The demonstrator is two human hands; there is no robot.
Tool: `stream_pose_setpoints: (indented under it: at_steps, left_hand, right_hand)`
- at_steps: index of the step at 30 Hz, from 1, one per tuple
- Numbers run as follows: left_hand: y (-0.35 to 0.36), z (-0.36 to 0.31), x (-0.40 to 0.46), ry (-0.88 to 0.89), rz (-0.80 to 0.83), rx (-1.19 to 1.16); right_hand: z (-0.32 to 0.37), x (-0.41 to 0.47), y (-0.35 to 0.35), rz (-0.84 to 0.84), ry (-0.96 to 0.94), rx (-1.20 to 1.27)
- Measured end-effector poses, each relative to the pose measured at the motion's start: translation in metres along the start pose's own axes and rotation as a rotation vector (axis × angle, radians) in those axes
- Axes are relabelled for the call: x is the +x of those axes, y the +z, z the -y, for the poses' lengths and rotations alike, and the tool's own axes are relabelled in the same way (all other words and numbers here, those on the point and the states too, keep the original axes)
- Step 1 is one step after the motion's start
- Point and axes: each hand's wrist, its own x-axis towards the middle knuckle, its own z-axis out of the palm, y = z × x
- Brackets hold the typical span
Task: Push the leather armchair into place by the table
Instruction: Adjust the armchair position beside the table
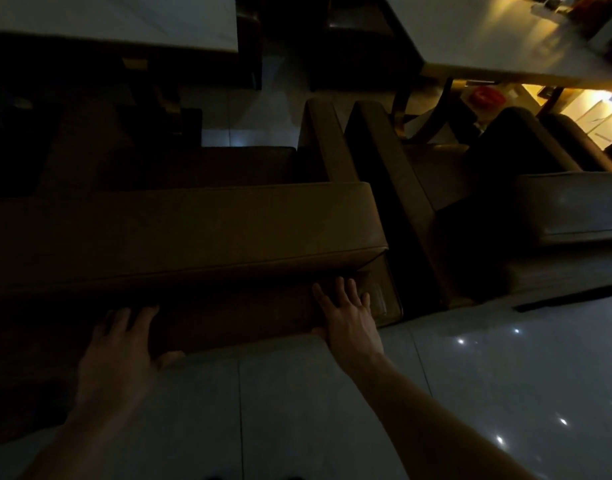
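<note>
Both palms lie flat against the back of the leather armchair (180,233), left hand (119,348) and right hand (349,317) spread wide for an even shove; each grip is released, clutching nothing. The chair faces the white tabletop (124,22), apparently not yet tucked in.

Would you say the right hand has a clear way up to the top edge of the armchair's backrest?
Probably yes: the right hand lies flat on the armchair back just below that edge, with nothing between.
</note>
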Motion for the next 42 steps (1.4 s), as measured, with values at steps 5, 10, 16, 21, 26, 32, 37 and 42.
stream_pose_setpoints:
  at_steps: [5,10,16,21,26,32,37,42]
  left_hand:
    - [-0.003,-0.001,-0.002,-0.012,0.013,-0.049]
    - [-0.005,-0.003,-0.001,-0.019,0.036,-0.033]
    - [-0.009,0.002,0.002,0.012,0.091,-0.017]
    - [-0.015,0.004,0.001,0.018,0.139,-0.02]
    - [-0.015,0.004,-0.005,0.023,0.171,-0.034]
    - [-0.025,0.0,-0.014,0.021,0.253,-0.07]
    - [-0.035,-0.002,-0.024,0.031,0.293,-0.065]
    - [-0.048,0.007,-0.038,0.004,0.341,-0.151]
  right_hand:
    - [0.0,0.001,0.001,0.001,-0.014,-0.027]
    - [-0.001,0.002,-0.003,0.029,-0.013,-0.053]
    - [-0.002,0.0,-0.007,0.05,-0.008,-0.063]
    - [0.002,-0.005,-0.013,0.104,0.01,-0.037]
    - [0.004,-0.017,-0.018,0.183,-0.006,-0.013]
    - [0.007,-0.035,-0.023,0.209,-0.003,0.035]
    - [0.013,-0.048,-0.028,0.242,-0.007,0.07]
    - [0.013,-0.06,-0.029,0.235,0.002,0.148]
